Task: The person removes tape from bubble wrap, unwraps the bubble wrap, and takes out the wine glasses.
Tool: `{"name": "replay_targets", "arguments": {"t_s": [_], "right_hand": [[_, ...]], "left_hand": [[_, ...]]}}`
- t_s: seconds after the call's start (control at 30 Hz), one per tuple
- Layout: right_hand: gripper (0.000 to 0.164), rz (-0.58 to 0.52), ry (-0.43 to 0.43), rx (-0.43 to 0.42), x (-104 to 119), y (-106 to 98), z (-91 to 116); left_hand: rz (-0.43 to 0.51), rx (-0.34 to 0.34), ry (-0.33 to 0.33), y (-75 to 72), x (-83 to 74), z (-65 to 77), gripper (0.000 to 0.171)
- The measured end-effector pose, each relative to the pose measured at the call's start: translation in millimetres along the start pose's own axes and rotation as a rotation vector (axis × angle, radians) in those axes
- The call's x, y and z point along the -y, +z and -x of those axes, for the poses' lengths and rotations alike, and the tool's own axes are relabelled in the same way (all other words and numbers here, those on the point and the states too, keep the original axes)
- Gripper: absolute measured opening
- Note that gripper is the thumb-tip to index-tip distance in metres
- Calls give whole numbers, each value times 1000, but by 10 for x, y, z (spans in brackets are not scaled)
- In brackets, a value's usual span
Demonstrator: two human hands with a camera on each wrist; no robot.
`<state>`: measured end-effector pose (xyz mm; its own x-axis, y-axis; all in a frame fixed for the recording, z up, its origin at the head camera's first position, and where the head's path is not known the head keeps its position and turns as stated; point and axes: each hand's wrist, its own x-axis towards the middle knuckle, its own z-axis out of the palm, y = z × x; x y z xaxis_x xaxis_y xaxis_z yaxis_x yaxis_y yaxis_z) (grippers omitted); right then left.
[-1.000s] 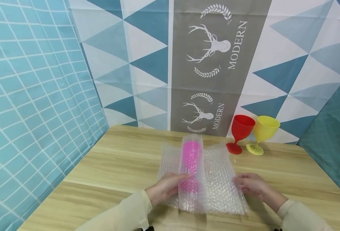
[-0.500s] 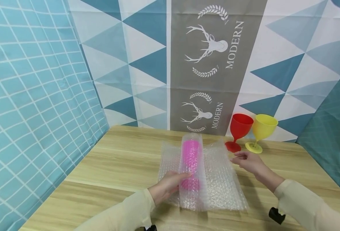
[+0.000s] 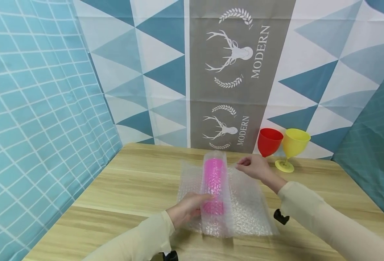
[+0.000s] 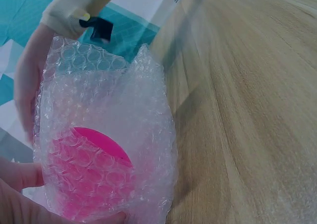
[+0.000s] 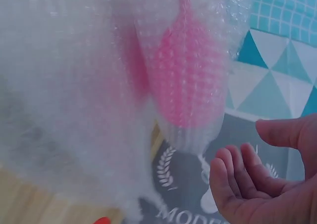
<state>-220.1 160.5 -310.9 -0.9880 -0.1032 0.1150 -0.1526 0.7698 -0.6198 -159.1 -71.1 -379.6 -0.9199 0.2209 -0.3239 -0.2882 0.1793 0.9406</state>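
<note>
A pink goblet (image 3: pixel 214 174) lies inside bubble wrap (image 3: pixel 248 204), its flat flap spread to the right. My left hand (image 3: pixel 188 209) grips the wrapped goblet near its foot end, thumb on top of the plastic. In the left wrist view the pink rim (image 4: pixel 105 144) shows through the film, with the thumb and fingers around the bundle's near end. Beside the far right part of the wrap is my right hand (image 3: pixel 254 167). The right wrist view shows its fingers (image 5: pixel 235 174) loosely bent with nothing between them, apart from the bundle.
On the wooden table (image 3: pixel 129 181), a red goblet (image 3: pixel 269 141) and a yellow goblet (image 3: pixel 295 143) stand upright at the back right. The right hand partly hides the red one. A patterned cloth (image 3: pixel 165 72) rises behind the table, with blue grid cloth (image 3: pixel 45 108) at left.
My right hand has let go of the wrap's right edge and moved up and left to its far end. The left hand keeps its grip on the wrapped goblet.
</note>
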Motion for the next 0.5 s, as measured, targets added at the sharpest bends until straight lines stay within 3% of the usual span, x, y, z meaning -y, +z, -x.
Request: {"name": "replay_targets", "arguments": {"t_s": [0.17, 0.5], "right_hand": [[16, 67, -76, -7, 182, 129, -97], [12, 173, -104, 44, 380, 251, -251]], "left_hand": [[29, 0, -9, 16, -9, -8, 50], [39, -7, -17, 21, -23, -6, 52]]}}
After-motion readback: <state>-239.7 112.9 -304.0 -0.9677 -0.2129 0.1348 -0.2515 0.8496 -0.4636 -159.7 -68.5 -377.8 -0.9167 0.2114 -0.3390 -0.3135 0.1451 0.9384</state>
